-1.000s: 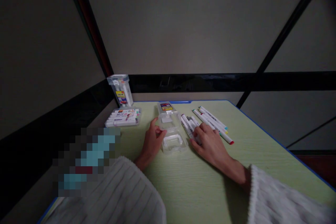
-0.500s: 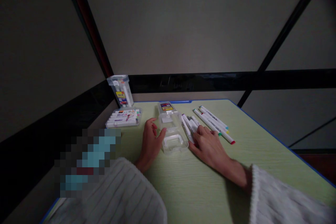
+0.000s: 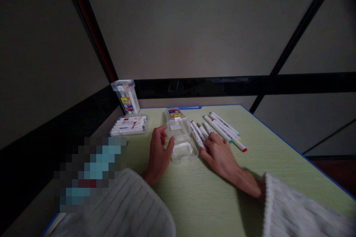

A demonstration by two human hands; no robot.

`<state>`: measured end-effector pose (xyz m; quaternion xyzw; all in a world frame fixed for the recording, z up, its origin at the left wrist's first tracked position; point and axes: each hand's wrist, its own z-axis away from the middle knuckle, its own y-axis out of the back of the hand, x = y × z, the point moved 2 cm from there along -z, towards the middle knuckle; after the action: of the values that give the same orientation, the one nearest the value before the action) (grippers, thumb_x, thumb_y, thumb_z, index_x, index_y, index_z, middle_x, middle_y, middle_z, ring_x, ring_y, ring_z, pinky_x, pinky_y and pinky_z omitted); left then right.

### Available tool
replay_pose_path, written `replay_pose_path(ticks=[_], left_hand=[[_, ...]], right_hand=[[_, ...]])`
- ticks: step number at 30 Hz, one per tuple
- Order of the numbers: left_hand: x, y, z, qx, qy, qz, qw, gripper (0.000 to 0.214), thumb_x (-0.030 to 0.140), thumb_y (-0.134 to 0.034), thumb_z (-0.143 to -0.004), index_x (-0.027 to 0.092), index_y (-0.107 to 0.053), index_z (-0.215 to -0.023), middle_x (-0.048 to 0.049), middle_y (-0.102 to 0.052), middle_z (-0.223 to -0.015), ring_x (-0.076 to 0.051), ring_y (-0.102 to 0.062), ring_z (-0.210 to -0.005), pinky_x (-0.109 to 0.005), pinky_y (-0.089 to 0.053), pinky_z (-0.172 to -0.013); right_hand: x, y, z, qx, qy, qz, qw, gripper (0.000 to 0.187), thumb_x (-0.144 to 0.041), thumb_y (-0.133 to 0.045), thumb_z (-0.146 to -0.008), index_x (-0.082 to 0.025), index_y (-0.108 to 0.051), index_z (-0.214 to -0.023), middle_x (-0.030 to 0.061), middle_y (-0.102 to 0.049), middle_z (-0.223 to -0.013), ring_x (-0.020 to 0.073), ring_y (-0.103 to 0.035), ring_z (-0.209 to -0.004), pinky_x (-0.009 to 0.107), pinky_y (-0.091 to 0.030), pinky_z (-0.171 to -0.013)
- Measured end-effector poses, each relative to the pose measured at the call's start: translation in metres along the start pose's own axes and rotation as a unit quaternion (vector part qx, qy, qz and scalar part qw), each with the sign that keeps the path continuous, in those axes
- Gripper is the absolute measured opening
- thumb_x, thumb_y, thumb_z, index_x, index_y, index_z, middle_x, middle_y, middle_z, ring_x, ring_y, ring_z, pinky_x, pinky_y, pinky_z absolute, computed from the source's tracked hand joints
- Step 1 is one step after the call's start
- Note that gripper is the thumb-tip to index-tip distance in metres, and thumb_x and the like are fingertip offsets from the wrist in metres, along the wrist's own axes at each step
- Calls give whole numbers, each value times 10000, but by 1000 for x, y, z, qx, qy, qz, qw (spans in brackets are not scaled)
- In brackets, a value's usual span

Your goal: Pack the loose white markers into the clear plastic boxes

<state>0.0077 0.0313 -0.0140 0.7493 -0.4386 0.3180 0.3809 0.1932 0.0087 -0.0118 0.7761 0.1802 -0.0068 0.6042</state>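
The left hand (image 3: 160,152) is half open with nothing in it, just beside the open clear box (image 3: 180,130). The right hand (image 3: 219,153) bends over white pens (image 3: 197,135); I cannot tell if it grips any. Farther left, 1 flat box (image 3: 129,125) lies near 1 tall box (image 3: 128,98).

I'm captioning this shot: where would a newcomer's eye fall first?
Probably on the right hand, low over white markers on the pale green table. Next, the open clear case between it and the left hand. At the table's far left corner, a tall clear box stands upright.
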Motion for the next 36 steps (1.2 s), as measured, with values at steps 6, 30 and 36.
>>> replay_pose_path(ticks=[6,30,36], left_hand=[[4,0,1,-2,-35,-10,999,251,122,-508,-726,199,-476,-962,34,-412,-749,-94,-381,-591,-204,-345,-573],[32,-8,12,-123,99,287,945,455,247,-603,-706,197,-409,-1114,-25,-606,-885,-51,-480,-499,-171,-378,-435],[32,-9,11,-144,144,314,927,589,374,-655,-680,187,-413,-1183,-57,-648,-901,-41,-491,-430,-164,-296,-352]], right_hand=[[1,2,2,42,0,-39,998,257,-274,-400,-854,-173,-510,-645,66,-505,-794,219,-483,-803,342,-336,-683],[-14,6,12,116,128,-160,972,199,-232,-308,-882,-196,-403,-711,39,-435,-754,195,-413,-721,349,-349,-641],[-17,5,13,98,155,-147,972,189,-220,-329,-876,-190,-419,-712,48,-453,-777,196,-420,-734,356,-369,-651]])
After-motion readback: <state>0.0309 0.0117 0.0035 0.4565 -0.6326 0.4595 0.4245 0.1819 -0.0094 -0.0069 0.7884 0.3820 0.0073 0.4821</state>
